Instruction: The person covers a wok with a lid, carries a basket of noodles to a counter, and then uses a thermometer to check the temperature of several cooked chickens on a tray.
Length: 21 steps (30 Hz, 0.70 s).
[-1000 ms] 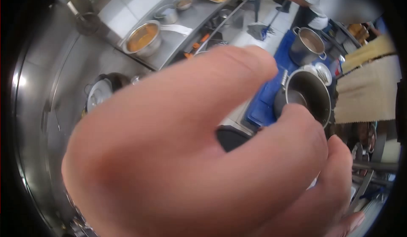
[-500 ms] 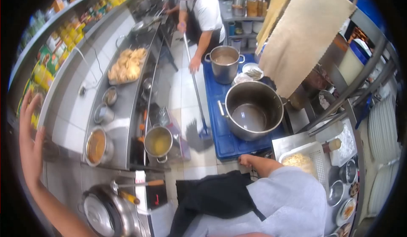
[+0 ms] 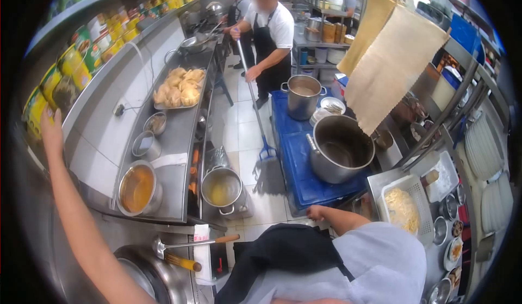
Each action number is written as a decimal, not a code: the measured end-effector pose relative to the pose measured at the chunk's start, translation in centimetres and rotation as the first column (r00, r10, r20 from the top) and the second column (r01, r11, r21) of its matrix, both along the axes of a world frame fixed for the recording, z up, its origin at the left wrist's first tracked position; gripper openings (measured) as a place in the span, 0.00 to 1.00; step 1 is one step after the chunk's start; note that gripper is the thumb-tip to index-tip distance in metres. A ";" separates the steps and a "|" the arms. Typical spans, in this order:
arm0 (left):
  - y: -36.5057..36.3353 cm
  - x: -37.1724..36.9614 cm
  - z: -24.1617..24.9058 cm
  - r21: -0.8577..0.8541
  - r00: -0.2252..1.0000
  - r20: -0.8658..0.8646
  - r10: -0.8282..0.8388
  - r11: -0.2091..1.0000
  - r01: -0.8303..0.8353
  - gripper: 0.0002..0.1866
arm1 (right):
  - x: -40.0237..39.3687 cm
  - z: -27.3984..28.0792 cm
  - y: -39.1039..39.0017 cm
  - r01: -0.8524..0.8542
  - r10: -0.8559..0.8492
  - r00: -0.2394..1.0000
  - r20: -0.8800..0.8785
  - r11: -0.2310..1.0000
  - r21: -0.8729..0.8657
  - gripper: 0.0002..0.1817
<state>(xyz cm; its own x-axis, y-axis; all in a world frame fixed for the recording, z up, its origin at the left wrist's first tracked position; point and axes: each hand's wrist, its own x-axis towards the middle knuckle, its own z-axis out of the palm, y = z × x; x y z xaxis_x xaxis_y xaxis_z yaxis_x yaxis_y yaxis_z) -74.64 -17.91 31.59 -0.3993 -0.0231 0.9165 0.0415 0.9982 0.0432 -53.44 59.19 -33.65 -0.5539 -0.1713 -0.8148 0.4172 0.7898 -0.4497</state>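
My left hand (image 3: 51, 130) is raised to the wall shelf at the far left, its fingers wrapped against a large yellow can (image 3: 36, 106). Part of that can lies behind the hand. Further along stand more yellow cans (image 3: 69, 59). My right hand (image 3: 315, 212) is low, beside the near corner of the blue chest-like surface (image 3: 304, 195), with its fingers curled; whatever may be in them is hidden. On that blue surface rest a large empty-looking pot (image 3: 341, 151) and a smaller pot of liquid (image 3: 303, 95).
A person (image 3: 269, 38) holds a long-handled broom (image 3: 267, 168) in the aisle. Whole plucked chickens (image 3: 179, 86) and a pot of orange liquid (image 3: 137, 189) stand on the left counter. A pot (image 3: 221, 189) sits low in front; a ladle (image 3: 190, 243) lies nearby. Cloths (image 3: 399, 59) hang at right.
My left hand has gone from spread fingers in front of the shelf to contact with the yellow can. My view has tilted up. The broom head has shifted slightly.
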 end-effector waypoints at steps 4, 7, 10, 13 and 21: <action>3.8 0.8 -1.5 0.007 0.987 -0.128 0.093 0.996 -0.093 0.22 | 1.7 7.6 -4.6 0.076 -0.076 0.997 0.027 0.997 -0.004 0.20; 1.7 -0.1 -2.2 0.063 0.943 -0.327 0.060 0.997 -0.041 0.20 | 3.2 4.2 -3.5 0.163 -0.167 0.986 -0.030 0.981 -0.102 0.18; 1.9 0.5 -3.2 0.053 0.937 -0.347 0.030 0.999 -0.012 0.20 | 4.6 9.5 -3.9 0.222 -0.223 0.974 -0.040 0.975 -0.015 0.18; 1.1 0.0 -4.2 0.056 0.918 -0.391 -0.073 0.993 0.103 0.19 | 6.6 10.4 -2.6 0.289 -0.288 0.957 -0.027 0.952 0.104 0.17; -4.1 -3.0 -5.4 0.021 0.925 -0.347 -0.157 0.984 0.175 0.18 | 10.6 11.0 -1.3 0.452 -0.453 0.891 -0.032 0.875 0.177 0.14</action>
<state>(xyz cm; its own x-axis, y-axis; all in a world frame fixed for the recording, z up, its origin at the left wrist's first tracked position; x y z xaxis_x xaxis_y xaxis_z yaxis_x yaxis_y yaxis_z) -77.65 -21.99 26.18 -0.0631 -0.0335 0.9974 0.2280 0.9725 0.0471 -42.86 57.86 -22.70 -0.5286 0.2415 -0.8138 0.7515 0.5790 -0.3163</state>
